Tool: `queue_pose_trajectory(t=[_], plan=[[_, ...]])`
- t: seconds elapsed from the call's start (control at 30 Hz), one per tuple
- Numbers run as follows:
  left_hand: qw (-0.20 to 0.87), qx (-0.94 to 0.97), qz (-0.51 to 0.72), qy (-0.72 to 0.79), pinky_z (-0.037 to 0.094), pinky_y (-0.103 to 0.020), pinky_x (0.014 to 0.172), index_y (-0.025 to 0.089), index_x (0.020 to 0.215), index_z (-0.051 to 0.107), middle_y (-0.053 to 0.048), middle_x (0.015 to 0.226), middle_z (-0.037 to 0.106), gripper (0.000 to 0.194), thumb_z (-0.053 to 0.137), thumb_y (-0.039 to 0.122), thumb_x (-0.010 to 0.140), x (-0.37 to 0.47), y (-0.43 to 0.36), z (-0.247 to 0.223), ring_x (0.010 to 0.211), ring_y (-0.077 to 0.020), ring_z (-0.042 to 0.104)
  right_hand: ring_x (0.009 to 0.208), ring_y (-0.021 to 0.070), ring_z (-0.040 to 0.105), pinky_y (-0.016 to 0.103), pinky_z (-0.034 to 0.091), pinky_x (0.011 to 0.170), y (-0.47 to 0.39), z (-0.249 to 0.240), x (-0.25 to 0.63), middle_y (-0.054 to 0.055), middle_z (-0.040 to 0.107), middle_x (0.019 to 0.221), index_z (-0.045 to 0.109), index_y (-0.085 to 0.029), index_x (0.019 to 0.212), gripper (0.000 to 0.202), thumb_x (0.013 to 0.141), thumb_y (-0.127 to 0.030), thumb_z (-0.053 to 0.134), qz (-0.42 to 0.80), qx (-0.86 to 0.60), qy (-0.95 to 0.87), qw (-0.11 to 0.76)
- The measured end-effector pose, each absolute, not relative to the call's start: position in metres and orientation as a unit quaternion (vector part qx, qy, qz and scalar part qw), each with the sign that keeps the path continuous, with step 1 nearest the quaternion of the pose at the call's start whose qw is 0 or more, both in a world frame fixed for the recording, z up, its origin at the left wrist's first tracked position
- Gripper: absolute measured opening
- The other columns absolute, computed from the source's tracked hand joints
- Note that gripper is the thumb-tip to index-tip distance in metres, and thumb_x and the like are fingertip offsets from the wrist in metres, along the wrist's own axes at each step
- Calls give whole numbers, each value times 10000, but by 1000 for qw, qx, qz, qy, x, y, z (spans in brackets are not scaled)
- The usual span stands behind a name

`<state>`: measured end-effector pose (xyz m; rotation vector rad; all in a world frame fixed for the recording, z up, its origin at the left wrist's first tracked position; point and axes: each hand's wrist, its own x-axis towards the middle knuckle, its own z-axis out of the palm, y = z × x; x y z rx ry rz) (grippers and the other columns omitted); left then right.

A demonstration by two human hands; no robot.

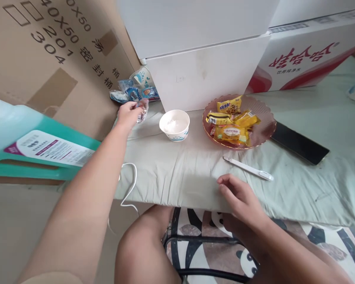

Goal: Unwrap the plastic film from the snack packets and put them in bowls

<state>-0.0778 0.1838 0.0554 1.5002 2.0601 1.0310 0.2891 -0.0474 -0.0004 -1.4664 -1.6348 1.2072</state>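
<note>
At the back left, my left hand (129, 117) is closed on a small clear-wrapped snack packet (142, 110), its contents hard to make out. Just right of it stands a white paper bowl (177, 136) with something clear and crinkled inside. My right hand (239, 195) is at the table's front edge, fingers loosely curled, with nothing seen in them. A white utility knife (248, 169) lies a little beyond that hand. Behind the knife, a pink scalloped glass bowl (264, 132) holds several yellow-wrapped snacks (230, 133).
Several blue-wrapped packets (133, 94) and a bagged paper cup (142, 75) sit against the cardboard box (85, 79). White cartons (207, 75) line the back. A black phone (300, 142) lies right of the glass bowl. A white cable (134, 179) hangs over the front edge.
</note>
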Motion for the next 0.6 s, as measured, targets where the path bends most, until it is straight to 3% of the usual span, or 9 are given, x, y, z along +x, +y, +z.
queue_pose_trajectory(t=[0.1,0.2,0.33,0.4,0.5,0.6], plan=[[295,454,486,686,598,-387,849,251,1082,610,-99,1252,713,333,513,422,814,-62,131,71,1133,-256,684,791,227,652,364,512,747,-42,-3,302,56,699,847,634,-230,922,170,923,-345,510,365,-565,-648,359],[461,386,548,581,612,-414,893,283,1147,594,-72,1378,671,382,516,427,802,-25,67,74,1190,-265,685,950,286,669,430,515,863,-30,-9,321,100,726,965,645,-240,927,142,882,-292,522,225,-596,-665,390],[619,311,528,491,629,-470,864,258,1198,579,-104,1299,696,505,482,575,817,38,-6,53,1102,-297,722,1156,355,624,531,459,1005,-15,-22,341,172,712,1230,676,-205,1139,314,873,-250,516,102,-643,-681,335],[653,311,508,468,639,-460,810,283,1178,564,-89,1244,704,541,557,649,780,60,-26,37,1068,-297,723,1196,382,601,574,436,1018,-13,-28,347,184,701,1276,651,-187,1279,431,869,-258,538,88,-665,-684,286],[658,343,474,473,643,-398,754,323,1153,529,-31,1139,695,573,801,481,674,76,-35,16,988,-244,713,1138,382,604,569,447,970,-14,-33,350,177,724,1170,691,-200,1268,409,902,-301,538,87,-681,-690,228],[648,364,465,481,639,-360,735,312,1168,522,-33,1134,668,646,874,389,631,77,-31,5,982,-228,692,1081,370,609,524,461,919,-15,-29,348,169,717,1085,756,-212,1132,334,921,-322,523,85,-680,-699,203]])
